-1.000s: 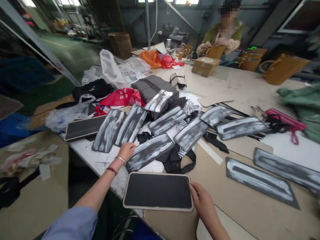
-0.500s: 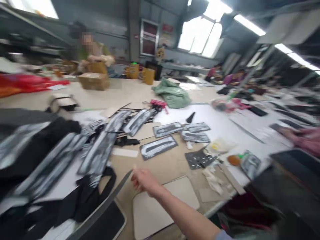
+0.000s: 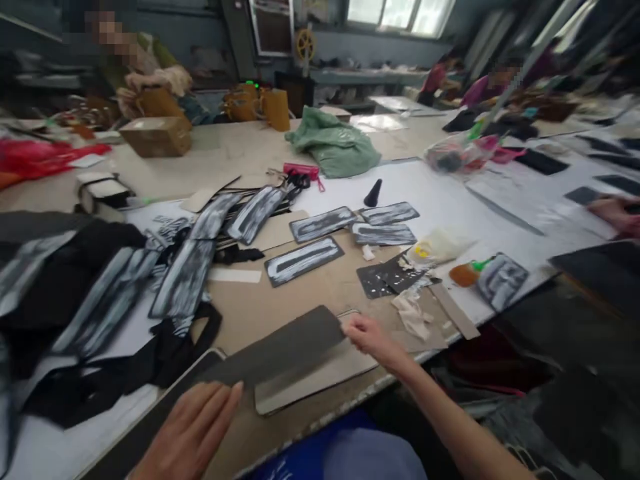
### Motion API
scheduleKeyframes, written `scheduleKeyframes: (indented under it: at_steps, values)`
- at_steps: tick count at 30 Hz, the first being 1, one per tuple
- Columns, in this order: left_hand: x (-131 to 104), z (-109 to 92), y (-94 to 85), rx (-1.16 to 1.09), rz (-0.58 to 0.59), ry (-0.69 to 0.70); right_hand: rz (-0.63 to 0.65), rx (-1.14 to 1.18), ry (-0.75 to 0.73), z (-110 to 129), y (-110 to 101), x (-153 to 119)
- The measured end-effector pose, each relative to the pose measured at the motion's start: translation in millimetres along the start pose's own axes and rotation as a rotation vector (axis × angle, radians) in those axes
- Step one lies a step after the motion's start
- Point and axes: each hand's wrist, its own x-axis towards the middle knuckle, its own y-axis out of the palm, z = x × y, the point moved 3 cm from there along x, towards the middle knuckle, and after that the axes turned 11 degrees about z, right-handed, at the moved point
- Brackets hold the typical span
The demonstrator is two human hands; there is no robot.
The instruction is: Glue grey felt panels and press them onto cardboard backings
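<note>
A long dark grey sheet point(image 3: 285, 350) stretches between my two hands. My right hand point(image 3: 367, 337) pinches its far right corner, above a cream panel point(image 3: 310, 383) with rounded corners. Lower left, my left hand point(image 3: 193, 427) lies with extended fingers on the dark strip, close to the edge of a dark panel with a pale rim point(image 3: 213, 357). Past my hands, a dark rectangular piece smeared with white point(image 3: 305, 261) rests on the brown board point(image 3: 240, 310).
More smeared pieces point(image 3: 384, 233) and black fabric point(image 3: 150, 360) surround the board. Farther back are a green bag point(image 3: 335, 143), a cardboard box point(image 3: 156, 137) and a black cone point(image 3: 373, 193). A plastic bag point(image 3: 437, 245) sits at right. Other people work around the tables.
My right hand has moved right with the sheet's corner, and the sheet now spans over the cream panel. My left hand has come into view. The camera has tilted down.
</note>
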Motion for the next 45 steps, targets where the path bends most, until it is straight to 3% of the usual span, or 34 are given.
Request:
scheduleKeyframes:
  at_steps: [4,9,15,20,30,39,45]
  values:
    - [3.8,-29.3,36.7,0.053,0.124,0.015,-0.150,-0.311,-0.156,-39.0,-21.5,-21.4]
    - [6.3,-56.6,81.4,0.039,0.143,-0.004,-0.378,-0.736,-0.368,-86.1,-18.0,-43.6]
    - [-1.3,-75.6,111.2,-0.004,0.166,-0.077,-0.448,-0.986,-0.353,-131.5,-11.3,-47.1]
    - [-3.6,-80.3,119.1,-0.013,0.140,-0.131,-0.427,-0.985,-0.268,-131.0,-10.1,-43.4]
    - [2.9,-72.1,114.5,-0.009,0.076,-0.215,-0.376,-0.931,-0.210,-126.4,-14.0,-35.4]
    - [-7.2,-67.9,136.0,-0.106,0.076,-0.274,-0.385,-0.986,-0.143,-122.0,-10.4,-32.4]
    - [-10.0,-65.5,128.8,-0.124,0.097,-0.332,-0.385,-0.996,-0.135,-126.0,-11.7,-31.4]
